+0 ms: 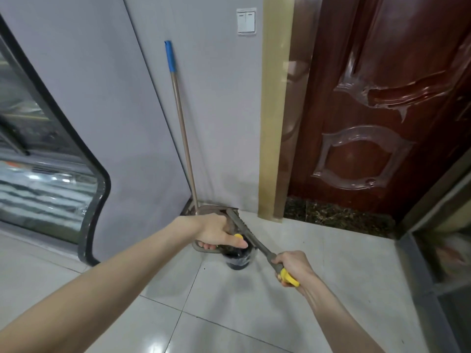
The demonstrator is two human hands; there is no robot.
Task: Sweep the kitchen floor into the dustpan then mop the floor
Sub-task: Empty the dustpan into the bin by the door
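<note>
A grey-brown dustpan is tipped over a small bin lined with a dark bag on the pale tiled floor. My left hand grips the pan's rim, thumb beside a yellow clip. Its long grey handle runs down to the right, where my right hand grips the yellow-tipped end. A long pole with a blue grip leans in the wall corner behind the pan; its head is hidden.
A grey cabinet with a glass-fronted door stands at the left. A dark red wooden door with a speckled dark threshold is at the right. A light switch is on the wall. A grey frame borders the right edge.
</note>
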